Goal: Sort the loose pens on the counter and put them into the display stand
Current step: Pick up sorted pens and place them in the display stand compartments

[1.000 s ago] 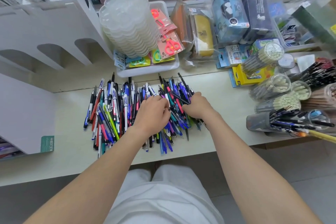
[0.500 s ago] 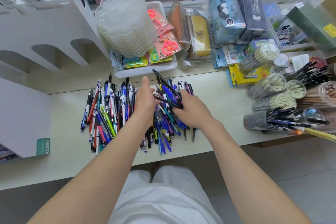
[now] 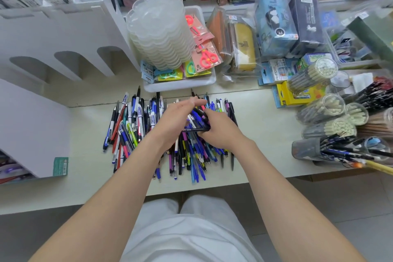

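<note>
We've got a heap of loose plastic pens, blue, black and red, on the pale counter. A dark blue bunch sits lifted above it, and a white arched display stand is at the left.

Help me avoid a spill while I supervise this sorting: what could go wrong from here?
1. The bundle of pens gripped by the right hand is crossed and uneven, with the left hand only flat against it, so some may slip out and drop into the pile.
2. The pile's nearest pens lie close to the counter front edge, beside the forearms; a sweep could knock them off.
</note>
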`<action>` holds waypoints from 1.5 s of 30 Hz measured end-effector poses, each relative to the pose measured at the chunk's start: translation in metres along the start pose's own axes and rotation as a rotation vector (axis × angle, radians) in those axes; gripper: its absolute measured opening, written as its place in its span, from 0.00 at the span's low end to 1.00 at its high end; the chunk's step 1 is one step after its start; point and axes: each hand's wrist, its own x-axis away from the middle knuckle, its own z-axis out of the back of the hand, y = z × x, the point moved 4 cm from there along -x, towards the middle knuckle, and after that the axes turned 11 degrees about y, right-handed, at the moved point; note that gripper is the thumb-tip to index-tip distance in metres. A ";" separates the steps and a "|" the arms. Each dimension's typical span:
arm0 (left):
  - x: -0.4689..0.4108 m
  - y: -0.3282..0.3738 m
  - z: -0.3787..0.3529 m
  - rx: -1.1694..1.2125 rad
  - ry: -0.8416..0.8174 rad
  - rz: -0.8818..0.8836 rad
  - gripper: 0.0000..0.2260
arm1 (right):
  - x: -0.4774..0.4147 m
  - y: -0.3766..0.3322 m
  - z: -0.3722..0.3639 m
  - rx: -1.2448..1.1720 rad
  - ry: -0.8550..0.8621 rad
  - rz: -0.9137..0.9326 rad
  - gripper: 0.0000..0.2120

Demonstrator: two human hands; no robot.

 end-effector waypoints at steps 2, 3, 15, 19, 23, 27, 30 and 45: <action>0.001 0.003 0.009 0.195 0.016 0.044 0.22 | -0.004 -0.006 0.001 -0.086 0.045 -0.035 0.09; 0.001 0.005 0.015 0.267 0.054 0.048 0.23 | -0.006 -0.010 0.004 -0.150 0.083 -0.067 0.09; 0.033 0.004 0.014 0.141 -0.314 0.087 0.29 | 0.005 -0.065 0.020 -1.002 0.324 -0.329 0.08; 0.042 0.011 0.029 0.161 -0.219 0.084 0.20 | 0.006 -0.079 0.015 -0.914 0.301 -0.310 0.10; 0.058 0.013 0.049 0.071 -0.144 0.077 0.11 | 0.010 -0.109 0.004 -0.835 0.207 -0.306 0.11; 0.071 0.010 0.085 0.016 -0.078 0.029 0.11 | 0.017 -0.144 -0.006 -0.786 0.021 -0.237 0.08; 0.084 0.011 0.115 0.055 -0.106 0.008 0.12 | 0.024 -0.178 -0.019 -0.765 -0.038 -0.173 0.07; 0.163 -0.006 0.356 -0.096 -0.216 -0.104 0.05 | 0.067 -0.379 -0.151 -1.077 0.264 -0.121 0.34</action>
